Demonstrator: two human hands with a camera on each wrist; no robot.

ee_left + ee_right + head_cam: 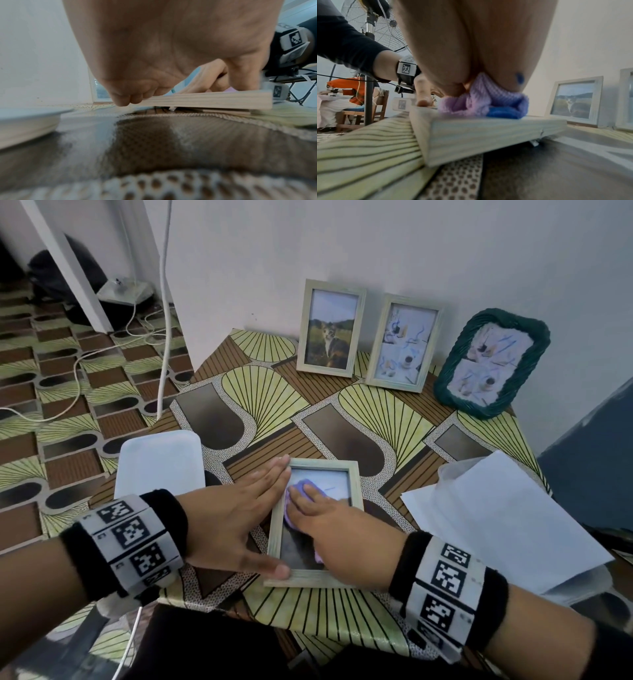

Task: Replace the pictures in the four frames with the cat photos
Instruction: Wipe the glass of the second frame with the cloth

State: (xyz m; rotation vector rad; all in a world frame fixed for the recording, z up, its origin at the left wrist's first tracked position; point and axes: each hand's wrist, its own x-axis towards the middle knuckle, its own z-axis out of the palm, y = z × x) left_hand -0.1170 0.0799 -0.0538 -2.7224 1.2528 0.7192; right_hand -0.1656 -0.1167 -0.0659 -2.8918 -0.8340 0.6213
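Note:
A pale wooden frame (pixel 356 491) lies flat, glass up, at the table's near middle. My left hand (pixel 253 515) braces its left side, with straight fingers along that rail and the thumb on the near left corner. My right hand (pixel 329 522) lies flat on the glass and presses a purple and blue cloth (pixel 303 487) onto it. The cloth (pixel 481 105) bunches under the palm in the right wrist view. Most of the picture inside is hidden by the hand and cloth. Against the back wall lean a frame with a cat photo (pixel 330 328), a frame with an abstract picture (pixel 402 344) and a green woven frame (pixel 491 368).
White sheets of paper (pixel 496 515) lie over a clear plastic item at the table's right edge. A white plastic lid (pixel 161 463) sits at the left edge. The patterned tablecloth (pixel 274 412) is bare between the flat frame and the standing ones. Cables run over the floor on the left.

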